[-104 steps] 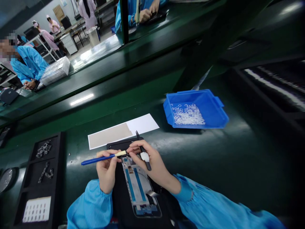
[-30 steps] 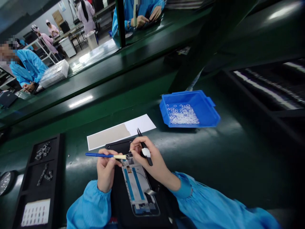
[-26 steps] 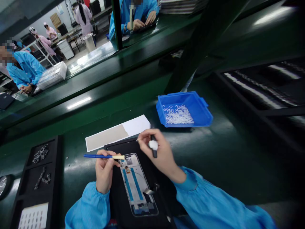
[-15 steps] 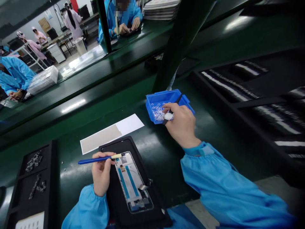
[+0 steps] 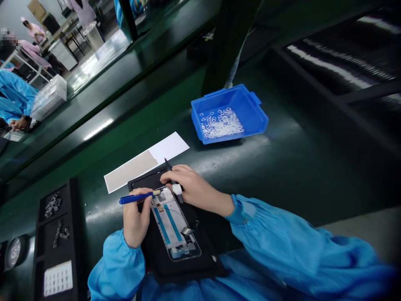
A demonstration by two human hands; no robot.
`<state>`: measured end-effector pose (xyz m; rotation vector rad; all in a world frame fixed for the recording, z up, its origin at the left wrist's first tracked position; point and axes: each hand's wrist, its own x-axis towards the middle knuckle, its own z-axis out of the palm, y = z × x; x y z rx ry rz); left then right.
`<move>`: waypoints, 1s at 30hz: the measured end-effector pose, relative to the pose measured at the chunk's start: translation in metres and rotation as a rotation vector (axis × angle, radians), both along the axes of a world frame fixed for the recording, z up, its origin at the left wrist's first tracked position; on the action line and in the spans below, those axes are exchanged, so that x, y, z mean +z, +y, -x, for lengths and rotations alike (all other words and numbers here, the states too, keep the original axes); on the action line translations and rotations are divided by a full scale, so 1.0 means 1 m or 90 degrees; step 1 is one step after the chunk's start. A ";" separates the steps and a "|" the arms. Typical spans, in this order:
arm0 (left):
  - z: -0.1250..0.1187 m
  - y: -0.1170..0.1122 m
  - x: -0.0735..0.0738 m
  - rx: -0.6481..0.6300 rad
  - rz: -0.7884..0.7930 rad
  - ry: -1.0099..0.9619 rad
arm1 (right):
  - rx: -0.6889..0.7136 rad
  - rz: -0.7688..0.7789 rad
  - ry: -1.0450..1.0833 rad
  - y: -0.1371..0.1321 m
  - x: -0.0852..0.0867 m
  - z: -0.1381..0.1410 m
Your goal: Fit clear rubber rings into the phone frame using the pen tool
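Since the earlier frame, the right hand [image 5: 192, 184] has moved from the blue bin [image 5: 255, 119] back to the phone frame [image 5: 173, 228], which I see lying on a black pad [image 5: 206, 253] before the wearer. Its grip holds black tweezers [image 5: 177, 189]; whether the fingertips pinch anything more, I cannot tell. The left hand's [image 5: 136, 217] grip holds a blue pen [image 5: 134, 198], pale tip at the frame's upper end. Beyond the pad, I note a paper strip [image 5: 169, 144]; farther right, the bin holds small white rings.
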<state>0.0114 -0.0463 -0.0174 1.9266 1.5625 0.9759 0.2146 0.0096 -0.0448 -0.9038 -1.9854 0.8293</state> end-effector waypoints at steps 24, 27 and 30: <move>-0.009 0.016 0.012 -0.069 -0.022 0.115 | 0.023 0.039 -0.021 0.001 -0.003 0.000; -0.010 0.016 0.014 -0.071 -0.030 0.135 | 0.023 0.047 -0.028 0.001 -0.002 0.000; -0.011 0.016 0.016 -0.082 -0.041 0.166 | 0.026 0.054 -0.031 0.000 -0.003 0.000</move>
